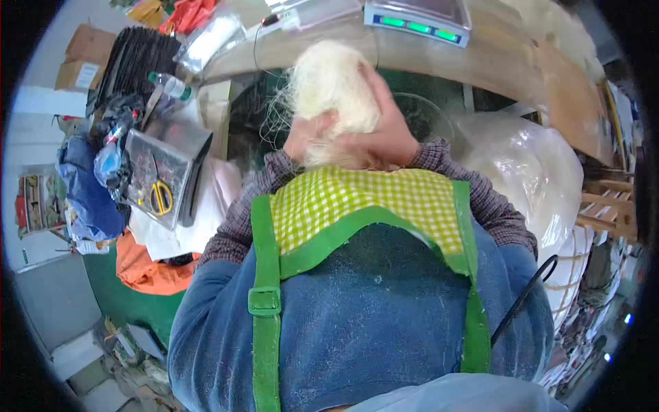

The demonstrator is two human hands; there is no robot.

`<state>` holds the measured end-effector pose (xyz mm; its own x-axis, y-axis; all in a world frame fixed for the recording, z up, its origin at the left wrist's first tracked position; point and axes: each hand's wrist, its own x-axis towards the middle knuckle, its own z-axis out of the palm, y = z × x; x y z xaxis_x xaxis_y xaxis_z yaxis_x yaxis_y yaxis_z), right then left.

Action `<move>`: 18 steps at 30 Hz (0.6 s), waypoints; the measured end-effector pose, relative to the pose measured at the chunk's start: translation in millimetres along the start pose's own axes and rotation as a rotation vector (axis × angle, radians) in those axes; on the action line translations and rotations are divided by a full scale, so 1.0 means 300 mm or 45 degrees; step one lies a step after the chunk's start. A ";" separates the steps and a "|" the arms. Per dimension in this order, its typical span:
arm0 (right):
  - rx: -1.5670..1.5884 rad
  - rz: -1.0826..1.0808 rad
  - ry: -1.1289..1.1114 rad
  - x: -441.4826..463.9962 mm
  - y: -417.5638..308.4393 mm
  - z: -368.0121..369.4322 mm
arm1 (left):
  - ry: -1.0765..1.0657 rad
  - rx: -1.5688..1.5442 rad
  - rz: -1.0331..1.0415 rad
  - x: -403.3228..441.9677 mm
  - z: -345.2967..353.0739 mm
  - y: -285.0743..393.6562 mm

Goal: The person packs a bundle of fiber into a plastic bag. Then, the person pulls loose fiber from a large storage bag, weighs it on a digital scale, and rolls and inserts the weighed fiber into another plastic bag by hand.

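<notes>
A fluffy bundle of pale cream fibre (329, 79) is held up in front of my chest, with loose strands sticking out at its left. My left hand (307, 136) grips the lower left of the bundle, its fingers partly buried in the strands. My right hand (388, 127) wraps the right side, thumb and fingers spread around the fibre. Both hands press on the same bundle, just above the checked top of my green apron (364, 199). Some fingers are hidden by the fibre or slightly blurred.
A digital scale (419, 24) with green displays stands on the table (494, 58) ahead. At left are yellow-handled scissors (161, 196) on a clear-covered box, a plastic bottle (171, 87) and a cardboard box (86, 58). A large clear plastic bag (525, 172) bulges at right.
</notes>
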<state>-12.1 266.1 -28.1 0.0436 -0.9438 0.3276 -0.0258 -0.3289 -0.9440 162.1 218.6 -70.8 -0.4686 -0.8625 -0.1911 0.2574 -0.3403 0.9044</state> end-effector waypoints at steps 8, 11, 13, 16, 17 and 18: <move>0.694 0.634 -0.330 0.043 -0.006 0.128 | -0.025 0.117 -0.061 -0.083 -0.086 0.106; 0.582 0.547 -0.372 0.053 0.005 0.148 | -0.058 0.116 -0.015 -0.064 -0.113 0.060; 0.512 0.499 -0.391 0.069 0.028 0.143 | -0.062 0.100 0.076 -0.033 -0.120 0.047; 0.468 0.473 -0.325 0.086 0.114 0.122 | -0.172 0.529 -0.012 -0.031 -0.142 0.188; 0.468 0.483 -0.333 0.096 0.116 0.105 | -0.219 0.746 -0.062 -0.039 -0.153 0.247; 0.429 0.525 -0.310 0.111 0.107 0.087 | -0.013 1.215 0.323 -0.043 -0.189 0.291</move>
<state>14.7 224.9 -48.4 0.3269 -0.9437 -0.0500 0.2278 0.1301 -0.9650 238.5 178.7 -10.9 -0.5022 -0.8633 0.0503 -0.4362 0.3032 0.8472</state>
